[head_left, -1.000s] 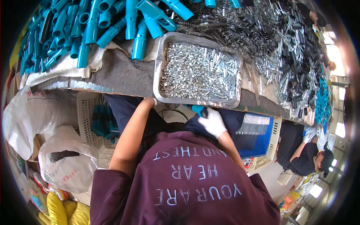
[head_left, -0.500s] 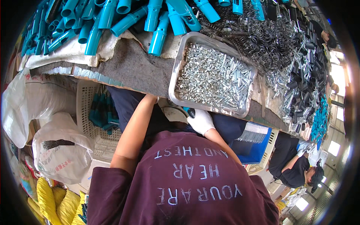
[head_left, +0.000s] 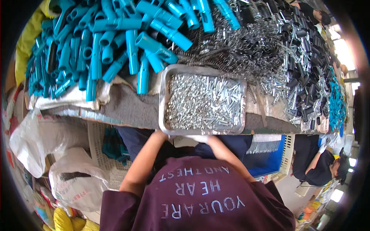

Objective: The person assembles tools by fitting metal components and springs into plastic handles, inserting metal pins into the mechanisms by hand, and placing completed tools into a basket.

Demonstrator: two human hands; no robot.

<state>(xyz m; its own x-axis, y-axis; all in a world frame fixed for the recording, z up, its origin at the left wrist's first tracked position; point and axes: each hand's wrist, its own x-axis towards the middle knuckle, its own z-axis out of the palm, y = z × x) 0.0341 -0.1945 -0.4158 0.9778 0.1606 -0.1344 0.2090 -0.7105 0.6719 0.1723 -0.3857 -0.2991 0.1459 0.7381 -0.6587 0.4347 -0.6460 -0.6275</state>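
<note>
My left hand (head_left: pixel 160 134) is at the table's front edge by the tray's near left corner; its fingers are hidden beneath the edge. Only a strip of white glove shows of my right hand (head_left: pixel 199 138), under the tray's near rim, so its fingers and anything in them are out of sight. Just above both hands, a metal tray (head_left: pixel 163 101) full of small silver pins sits at the front of the table. Teal tubes (head_left: pixel 143 75) with slots lie heaped behind it to the left.
Coiled dark springs (head_left: pixel 246 50) are piled behind the tray, with black sleeves and silver rods (head_left: pixel 304 77) to the right. Below the table stand a blue bin (head_left: pixel 266 163) of metal strips, a pale crate (head_left: pixel 96 144) and plastic bags (head_left: pixel 77 177). A co-worker (head_left: pixel 322 165) sits at right.
My view has tilted up, showing more of the table. The right hand, which gripped a teal-and-black object below the tray, has moved up under the rim, hiding that object.
</note>
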